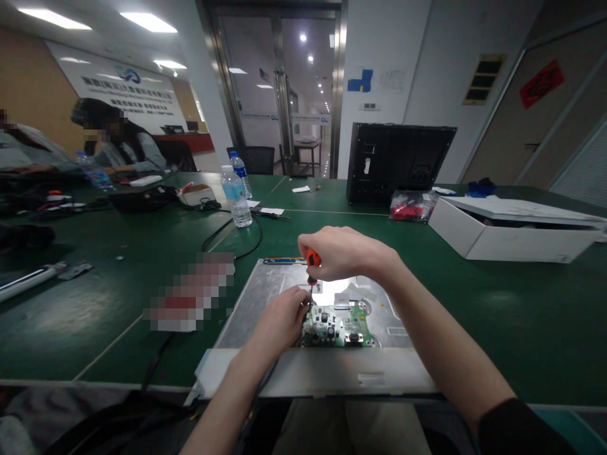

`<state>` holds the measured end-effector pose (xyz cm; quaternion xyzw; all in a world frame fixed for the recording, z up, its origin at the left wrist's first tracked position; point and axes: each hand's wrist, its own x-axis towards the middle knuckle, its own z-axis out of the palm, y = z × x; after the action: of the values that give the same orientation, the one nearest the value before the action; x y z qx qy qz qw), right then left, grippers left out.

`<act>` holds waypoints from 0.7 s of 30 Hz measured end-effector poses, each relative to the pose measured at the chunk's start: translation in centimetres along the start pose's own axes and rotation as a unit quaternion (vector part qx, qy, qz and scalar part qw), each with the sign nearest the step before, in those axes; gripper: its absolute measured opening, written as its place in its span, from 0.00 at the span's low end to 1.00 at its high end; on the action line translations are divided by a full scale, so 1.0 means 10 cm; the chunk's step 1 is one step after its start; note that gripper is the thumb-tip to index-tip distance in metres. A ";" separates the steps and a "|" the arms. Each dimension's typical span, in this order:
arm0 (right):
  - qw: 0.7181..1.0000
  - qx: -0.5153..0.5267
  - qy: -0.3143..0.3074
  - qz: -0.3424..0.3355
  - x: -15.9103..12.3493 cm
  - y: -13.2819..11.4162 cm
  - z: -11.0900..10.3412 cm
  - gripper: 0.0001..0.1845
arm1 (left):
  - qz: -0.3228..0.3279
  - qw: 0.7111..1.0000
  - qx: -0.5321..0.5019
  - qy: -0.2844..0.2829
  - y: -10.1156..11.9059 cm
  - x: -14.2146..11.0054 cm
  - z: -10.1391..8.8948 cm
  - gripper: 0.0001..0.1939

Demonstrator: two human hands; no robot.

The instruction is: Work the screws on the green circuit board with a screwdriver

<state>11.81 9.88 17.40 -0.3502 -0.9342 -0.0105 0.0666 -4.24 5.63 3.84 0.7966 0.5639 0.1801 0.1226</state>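
Observation:
My right hand is closed round the orange and black handle of a screwdriver. The screwdriver stands upright, its shaft pointing down at the upper left corner of a green circuit board. Beside that corner is my left hand, its fingers bent together near the screwdriver tip; what they hold, if anything, is hidden. The board lies on the silvery metal back of a flat display panel, which rests at the table's front edge. A pale strip runs along the panel's near side.
Left of the panel lies a blurred-out box-like object. Water bottles and a black cable are beyond it. A black monitor housing, a bag with red contents and a white box stand right. People sit far left.

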 end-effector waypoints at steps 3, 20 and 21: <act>1.000 0.011 -0.009 -0.008 0.01 0.00 0.00 0.18 | 0.001 1.000 0.001 -0.011 0.01 0.00 -0.01 0.09; 1.000 -0.008 -0.019 0.011 0.01 -0.02 -0.02 0.12 | -0.001 1.000 -0.010 -0.004 0.00 0.01 0.01 0.06; 1.000 -0.008 -0.020 0.007 0.00 -0.02 -0.02 0.11 | -0.004 1.000 -0.010 -0.005 0.00 0.01 0.01 0.06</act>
<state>11.64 9.70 17.66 -0.3576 -0.9327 -0.0109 0.0454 -4.16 5.76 3.75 0.7942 0.5643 0.1815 0.1337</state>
